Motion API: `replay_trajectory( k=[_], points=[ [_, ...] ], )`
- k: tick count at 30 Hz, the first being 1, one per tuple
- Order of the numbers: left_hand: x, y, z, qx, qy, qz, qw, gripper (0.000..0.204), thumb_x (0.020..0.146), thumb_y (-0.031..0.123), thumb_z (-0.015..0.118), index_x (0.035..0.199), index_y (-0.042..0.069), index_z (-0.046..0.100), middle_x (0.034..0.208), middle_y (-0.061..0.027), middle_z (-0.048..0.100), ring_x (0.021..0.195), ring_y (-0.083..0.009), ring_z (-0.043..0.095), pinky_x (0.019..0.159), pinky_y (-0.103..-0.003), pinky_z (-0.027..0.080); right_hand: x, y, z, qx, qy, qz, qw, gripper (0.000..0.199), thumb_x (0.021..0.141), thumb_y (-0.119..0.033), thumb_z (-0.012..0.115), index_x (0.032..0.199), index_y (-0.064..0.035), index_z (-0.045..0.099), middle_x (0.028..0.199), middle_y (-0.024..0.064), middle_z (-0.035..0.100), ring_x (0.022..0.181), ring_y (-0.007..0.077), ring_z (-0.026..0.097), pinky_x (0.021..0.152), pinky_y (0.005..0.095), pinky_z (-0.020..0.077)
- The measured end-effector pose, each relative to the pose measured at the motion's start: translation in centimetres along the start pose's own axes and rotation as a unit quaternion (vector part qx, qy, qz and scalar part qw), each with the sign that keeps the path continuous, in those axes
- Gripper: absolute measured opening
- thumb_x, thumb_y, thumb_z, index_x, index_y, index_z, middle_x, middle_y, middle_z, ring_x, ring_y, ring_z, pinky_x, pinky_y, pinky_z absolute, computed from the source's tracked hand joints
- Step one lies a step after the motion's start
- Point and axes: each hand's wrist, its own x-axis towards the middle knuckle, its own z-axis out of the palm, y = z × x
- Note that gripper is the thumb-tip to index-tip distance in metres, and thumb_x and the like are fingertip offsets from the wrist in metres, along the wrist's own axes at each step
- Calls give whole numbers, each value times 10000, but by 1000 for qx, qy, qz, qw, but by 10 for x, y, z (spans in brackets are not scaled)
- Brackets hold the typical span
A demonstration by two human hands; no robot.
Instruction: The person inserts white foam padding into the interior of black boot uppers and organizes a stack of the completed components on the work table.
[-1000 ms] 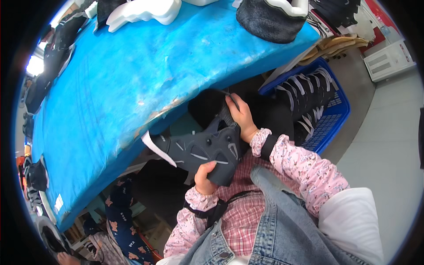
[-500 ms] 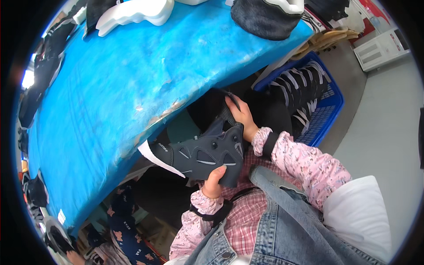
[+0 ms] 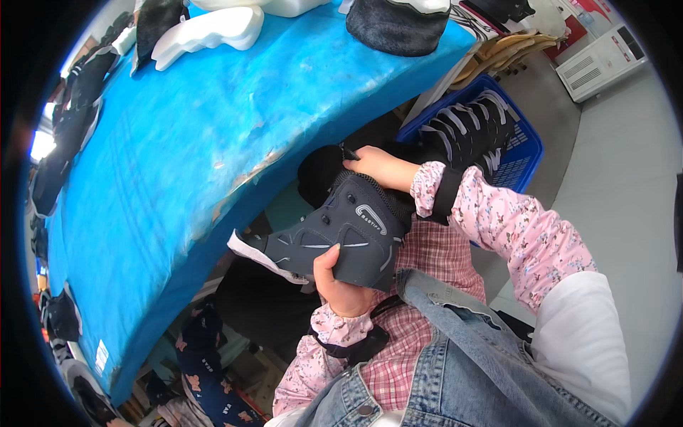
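A dark grey boot upper (image 3: 324, 245), with a white strip along its toe-end edge, lies tilted over my lap, its collar toward the upper right. My left hand (image 3: 343, 290) is closed around its lower side, thumb on the outer face and the other fingers mostly hidden beneath. Above the collar my right hand (image 3: 377, 167) is closed, pinching the edge of a soft black fabric piece (image 3: 320, 171). Whether that piece is joined to the upper I cannot tell.
A blue-covered table (image 3: 192, 135) stands ahead, with white foam-like shapes (image 3: 210, 35) and a black rounded piece (image 3: 398, 28) on it. To the right, a blue basket (image 3: 523, 160) holds several black pieces with white edges. A patterned trouser leg (image 3: 213, 370) shows at lower left.
The boot upper has turned, its collar rising and more of its side facing up. My right hand has moved left from the collar onto the black fabric's edge; my left hand keeps its hold.
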Motion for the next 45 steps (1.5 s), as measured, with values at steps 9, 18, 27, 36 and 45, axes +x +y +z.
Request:
replay_trajectory(
  k=[9,18,27,36,45],
  points=[
    [4,-15,-13,-28,38,4,999,395,789,228,478,1087,-27,530,1031,-134,614,942,-258,602,859,-360,470,23,19,21,-325,-15,-225,918,301,823,-219,506,900,48,624,929,234,622,921,399,587,755,454,484],
    [1,4,3,-72,-12,4,997,385,806,244,467,1065,-28,550,1030,-143,620,939,-260,606,850,-356,472,5,-14,-1,-201,-129,-43,970,341,866,-273,531,892,51,634,822,239,622,786,357,613,698,384,474],
    [9,-14,-14,-64,21,-19,998,413,796,240,455,1093,-36,538,1051,-144,613,955,-268,599,872,-360,464,14,34,20,-347,76,-222,908,239,817,-191,522,897,13,619,858,248,615,825,389,595,718,442,469],
    [26,2,-32,-13,-61,-50,997,389,842,251,455,1090,-33,553,1056,-129,618,968,-252,596,876,-356,465,5,5,20,36,221,-72,972,353,883,-283,475,941,46,587,921,296,576,905,442,540,759,445,437],
    [13,11,-50,69,-250,-30,965,685,892,594,400,1359,95,356,1373,-58,411,1256,-250,387,1046,-423,291,-58,-2,-37,250,-35,49,966,540,852,-429,558,1130,33,592,1100,113,607,1028,179,528,902,268,374]
  ],
)
